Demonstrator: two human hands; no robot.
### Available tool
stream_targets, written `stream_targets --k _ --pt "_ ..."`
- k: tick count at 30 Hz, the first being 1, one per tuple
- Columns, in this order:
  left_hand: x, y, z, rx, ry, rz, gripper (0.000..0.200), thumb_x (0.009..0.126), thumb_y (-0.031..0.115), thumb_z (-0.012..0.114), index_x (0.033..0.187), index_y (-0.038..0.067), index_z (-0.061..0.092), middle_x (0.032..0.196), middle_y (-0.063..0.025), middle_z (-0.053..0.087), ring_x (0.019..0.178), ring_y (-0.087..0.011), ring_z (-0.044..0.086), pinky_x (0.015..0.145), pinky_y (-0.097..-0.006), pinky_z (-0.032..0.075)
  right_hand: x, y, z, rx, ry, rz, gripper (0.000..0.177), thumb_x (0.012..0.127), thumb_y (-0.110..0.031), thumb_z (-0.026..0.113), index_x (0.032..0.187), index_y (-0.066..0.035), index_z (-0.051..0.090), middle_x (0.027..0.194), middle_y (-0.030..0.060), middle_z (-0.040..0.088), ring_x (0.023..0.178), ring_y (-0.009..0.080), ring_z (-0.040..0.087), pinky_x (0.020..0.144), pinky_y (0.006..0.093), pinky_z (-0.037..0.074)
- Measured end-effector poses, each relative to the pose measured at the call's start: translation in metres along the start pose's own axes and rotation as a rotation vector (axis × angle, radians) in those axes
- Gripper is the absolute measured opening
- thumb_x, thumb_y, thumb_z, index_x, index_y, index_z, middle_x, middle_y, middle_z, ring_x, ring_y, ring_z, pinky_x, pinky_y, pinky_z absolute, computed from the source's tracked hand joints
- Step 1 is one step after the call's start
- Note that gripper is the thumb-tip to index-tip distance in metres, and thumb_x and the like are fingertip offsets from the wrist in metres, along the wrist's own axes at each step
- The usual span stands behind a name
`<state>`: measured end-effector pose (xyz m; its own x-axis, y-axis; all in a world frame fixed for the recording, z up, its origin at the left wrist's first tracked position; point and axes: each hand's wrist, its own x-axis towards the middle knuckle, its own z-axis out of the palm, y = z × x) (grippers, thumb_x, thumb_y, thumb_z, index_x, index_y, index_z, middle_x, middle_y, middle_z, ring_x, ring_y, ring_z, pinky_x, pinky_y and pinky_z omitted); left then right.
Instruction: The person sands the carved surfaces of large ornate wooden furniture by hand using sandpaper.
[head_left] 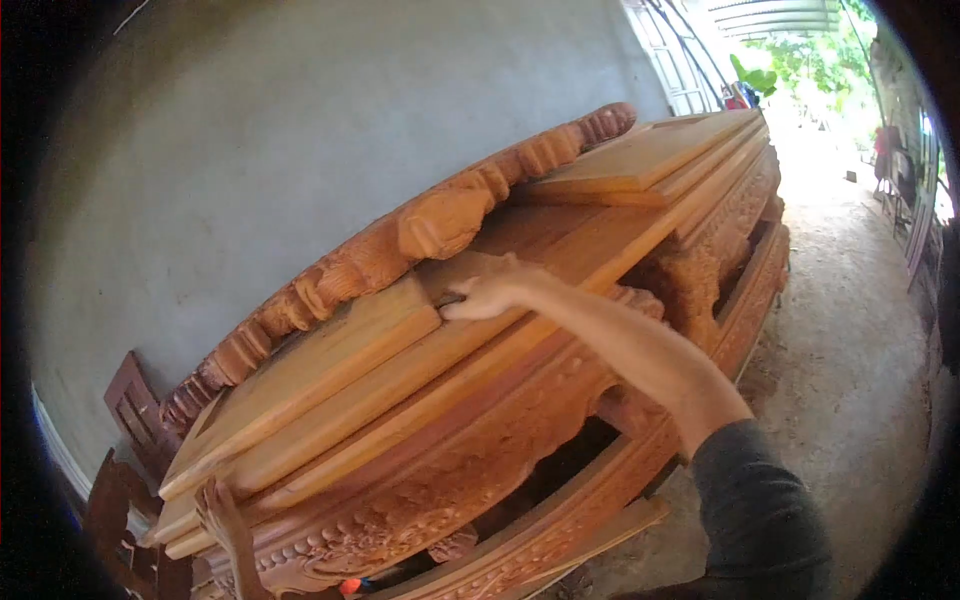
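Note:
A large carved wooden bed-like piece (420, 510) stretches diagonally through the view, its front worked in relief. Flat on its top lies a framed wooden panel (310, 360), over another board. My right hand (485, 288) is at the panel's near right end, its fingers closed about the corner; the fingertips are partly hidden. At the lower left, my left hand (222, 515) rests against the front edge of the stacked boards with its fingers stretched upward. A long carved wooden crest (440, 222) leans along the back, behind the panel.
A second wooden panel (640, 160) lies at the far end of the top. A grey wall (300, 130) stands close behind. Dark wooden parts (140, 410) lean at the left. A concrete floor (850, 400) runs along the right toward bright daylight.

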<state>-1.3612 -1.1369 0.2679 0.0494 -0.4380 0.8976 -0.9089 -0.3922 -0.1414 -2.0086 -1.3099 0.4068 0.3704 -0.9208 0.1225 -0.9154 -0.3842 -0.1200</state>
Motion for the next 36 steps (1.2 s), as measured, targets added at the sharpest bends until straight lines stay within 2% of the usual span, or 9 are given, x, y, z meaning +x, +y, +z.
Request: stream_targets --k 1,7,13,15,26,29,30,35,36 --pt "0.014 0.096 -0.067 -0.210 -0.016 -0.242 0.032 0.098 0.024 0.054 0.127 0.010 0.058 0.128 -0.0181 0.053 0.123 -0.0363 0.047 0.103 -0.0522 0.035 0.001 -0.004 0.006 0.039 0.009 0.001 0.085 0.090 -0.073 0.030 0.155 -0.019 0.028 0.161 0.0091 0.023 0.149 0.0342 0.020 0.118 0.0590 0.010" --pt "0.032 0.327 -0.130 -0.547 0.036 0.282 0.039 0.097 0.032 0.055 0.130 0.011 0.057 0.135 -0.0167 0.050 0.130 -0.0389 0.042 0.108 -0.0581 0.027 -0.001 -0.012 0.008 -0.051 0.156 0.008 0.074 0.090 -0.065 0.039 0.152 -0.025 0.035 0.157 0.0074 0.034 0.146 0.0293 0.027 0.117 0.0542 0.019" --pt "0.074 0.490 -0.141 -0.275 -0.114 0.215 0.049 0.103 0.042 0.043 0.141 0.013 0.049 0.144 -0.0147 0.047 0.138 -0.0313 0.038 0.113 -0.0529 0.027 0.041 -0.013 -0.001 -0.081 0.074 -0.202 0.068 0.093 -0.060 0.040 0.147 -0.019 0.040 0.150 0.0093 0.040 0.138 0.0295 0.035 0.113 0.0507 0.025" --pt "0.066 0.502 -0.118 -0.345 0.261 0.606 0.053 0.100 0.049 0.045 0.138 0.013 0.052 0.139 -0.0172 0.052 0.128 -0.0275 0.051 0.108 -0.0484 0.039 0.048 0.018 0.009 -0.034 0.011 -0.304 0.066 0.094 -0.058 0.040 0.146 -0.018 0.041 0.148 0.0099 0.042 0.136 0.0296 0.037 0.112 0.0495 0.027" --pt "0.099 0.497 -0.089 -0.329 0.233 0.601 0.037 0.101 0.026 0.045 0.128 0.006 0.058 0.119 -0.0155 0.063 0.109 -0.0331 0.058 0.092 -0.0427 0.047 0.137 0.002 0.041 0.150 -0.133 -0.923 0.057 0.099 -0.049 0.042 0.137 -0.008 0.050 0.135 0.0135 0.054 0.122 0.0300 0.050 0.105 0.0431 0.038" --pt "0.106 0.480 -0.078 0.046 0.355 0.720 0.035 0.102 0.026 0.046 0.122 0.001 0.061 0.111 -0.0192 0.065 0.102 -0.0371 0.058 0.091 -0.0441 0.046 0.161 0.012 0.049 0.211 -0.155 -1.041 0.055 0.100 -0.047 0.043 0.134 -0.005 0.052 0.131 0.0144 0.058 0.119 0.0301 0.054 0.103 0.0414 0.041" --pt "0.108 0.496 -0.079 -0.333 0.253 0.429 0.037 0.101 0.029 0.049 0.119 0.001 0.063 0.113 -0.0208 0.063 0.104 -0.0390 0.057 0.093 -0.0463 0.044 0.167 0.027 0.032 0.257 -0.113 -1.065 0.054 0.100 -0.046 0.043 0.134 -0.005 0.053 0.130 0.0148 0.059 0.117 0.0302 0.055 0.102 0.0408 0.042" --pt "0.116 0.514 -0.069 -0.358 0.156 0.250 0.037 0.099 0.027 0.050 0.120 0.000 0.063 0.112 -0.0220 0.060 0.105 -0.0411 0.053 0.097 -0.0486 0.037 0.164 0.137 0.015 0.366 0.076 -1.191 0.051 0.102 -0.042 0.044 0.130 0.000 0.056 0.124 0.0164 0.064 0.111 0.0304 0.061 0.099 0.0379 0.047" --pt "0.098 0.507 -0.104 -0.341 0.137 0.190 0.037 0.098 0.027 0.050 0.120 0.000 0.063 0.112 -0.0219 0.059 0.104 -0.0407 0.052 0.098 -0.0481 0.036 0.092 0.148 0.003 0.384 0.134 -1.026 0.053 0.102 -0.044 0.045 0.135 -0.004 0.053 0.135 0.0219 0.057 0.124 0.0316 0.055 0.104 0.0387 0.043"
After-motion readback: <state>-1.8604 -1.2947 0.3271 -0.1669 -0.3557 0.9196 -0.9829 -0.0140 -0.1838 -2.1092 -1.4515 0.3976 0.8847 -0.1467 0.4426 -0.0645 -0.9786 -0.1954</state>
